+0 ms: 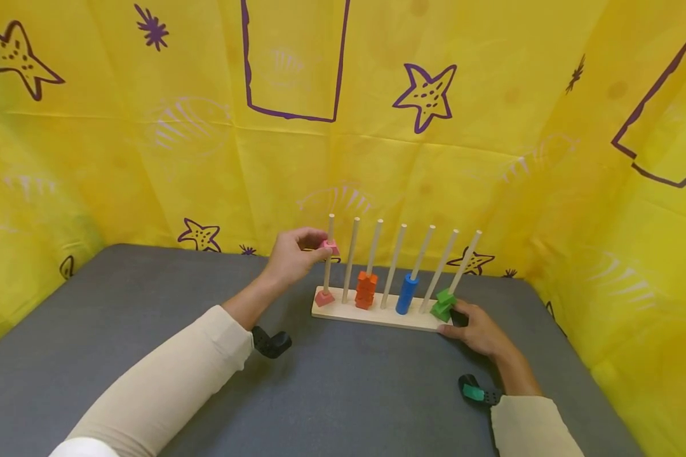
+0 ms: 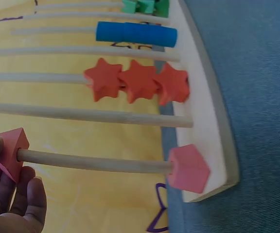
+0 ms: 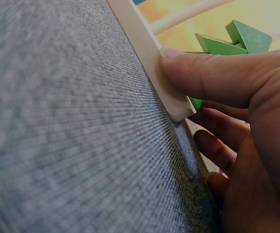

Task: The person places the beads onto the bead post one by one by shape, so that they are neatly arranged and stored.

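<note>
A wooden base (image 1: 377, 317) carries a row of upright pegs. With thumb and fingers my left hand (image 1: 293, 254) pinches a pink block (image 2: 14, 150), which is threaded on the upper part of the leftmost peg (image 2: 96, 162). At the foot of that peg sits a pink five-sided block (image 2: 188, 168). Three orange-red stars (image 2: 136, 81) are stacked on the third peg, and a blue cylinder stack (image 1: 408, 294) stands on the fifth. My right hand (image 1: 480, 330) grips the base's right end, thumb on its front edge, beside the green blocks (image 1: 443, 306) on the last peg.
The base stands on a dark grey tabletop (image 1: 343, 393). Behind and at the sides hangs a yellow cloth (image 1: 297, 165) with purple stars and fish drawings. Black straps with small devices sit at both wrists.
</note>
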The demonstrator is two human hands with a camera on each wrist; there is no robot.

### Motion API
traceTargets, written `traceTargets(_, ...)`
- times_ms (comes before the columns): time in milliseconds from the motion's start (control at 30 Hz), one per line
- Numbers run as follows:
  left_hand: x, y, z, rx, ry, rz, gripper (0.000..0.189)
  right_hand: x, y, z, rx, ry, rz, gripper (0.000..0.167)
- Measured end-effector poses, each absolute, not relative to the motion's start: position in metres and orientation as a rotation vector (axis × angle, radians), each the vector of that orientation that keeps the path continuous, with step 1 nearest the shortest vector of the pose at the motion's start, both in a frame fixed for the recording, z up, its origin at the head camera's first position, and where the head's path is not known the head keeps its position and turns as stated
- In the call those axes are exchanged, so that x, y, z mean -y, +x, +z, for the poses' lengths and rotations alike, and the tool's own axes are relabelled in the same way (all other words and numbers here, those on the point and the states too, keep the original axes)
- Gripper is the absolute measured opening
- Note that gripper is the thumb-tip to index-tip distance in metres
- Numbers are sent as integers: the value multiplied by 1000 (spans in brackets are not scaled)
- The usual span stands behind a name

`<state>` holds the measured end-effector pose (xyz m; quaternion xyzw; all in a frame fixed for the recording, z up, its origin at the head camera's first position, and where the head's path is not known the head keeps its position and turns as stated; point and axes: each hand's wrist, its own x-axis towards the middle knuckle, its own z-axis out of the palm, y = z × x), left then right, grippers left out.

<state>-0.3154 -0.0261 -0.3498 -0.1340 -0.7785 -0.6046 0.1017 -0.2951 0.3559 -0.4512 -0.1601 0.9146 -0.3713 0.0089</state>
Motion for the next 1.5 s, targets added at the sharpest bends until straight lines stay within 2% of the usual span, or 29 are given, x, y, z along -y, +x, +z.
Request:
traceTargets(833,24,-314,-412,2391,-284,-1790,27,-358,-294,-451,-2864,-488,-1149,60)
traceTargets(1200,24,-313,-428,2476,-238,-1748,24,-360,-294,-453,-2865,-516,-1164,60)
traceTargets(1500,25,-311,-432,2534,-236,-1757,28,-362,-290,-457,-2860,-461,-1169,59)
